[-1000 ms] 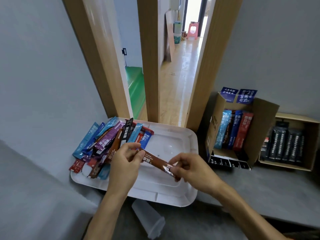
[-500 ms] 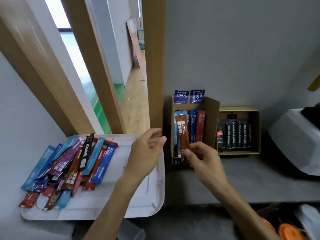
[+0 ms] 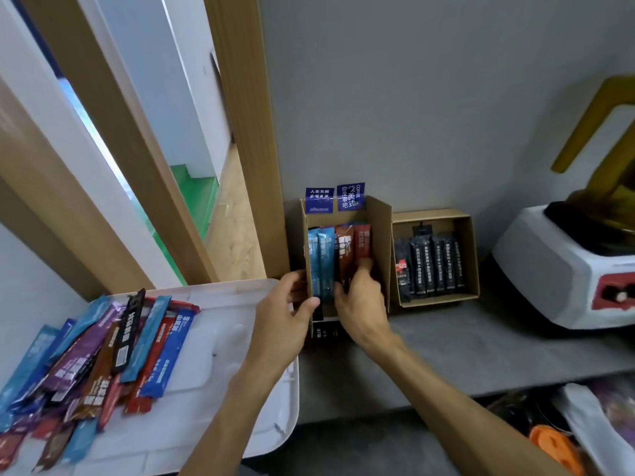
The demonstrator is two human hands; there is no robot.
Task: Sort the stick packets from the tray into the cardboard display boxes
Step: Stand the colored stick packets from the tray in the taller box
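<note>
Since the earlier frame the brown stick packet (image 3: 343, 255) has gone from in front of the cardboard display box (image 3: 378, 242) to standing upright inside it, and the left hand (image 3: 285, 312) has crossed over to that box. The right hand (image 3: 360, 300) reaches into the box and pinches the packet's lower end, thumb on its left and curled fingers on its right, against a red packet (image 3: 363, 240). The left hand grips the box's left wall, thumb over the front edge and fingers round the outside. Two light blue packets (image 3: 321, 259) stand left of the brown one, under blue header cards (image 3: 350, 196). Just right sits a lower cardboard box (image 3: 469, 255) of black packets (image 3: 433, 266). On the grey counter (image 3: 481, 341), a white tray (image 3: 240, 359) to the left carries a heap of mixed packets (image 3: 103, 355). A white appliance (image 3: 549, 269) stands far right.
</note>
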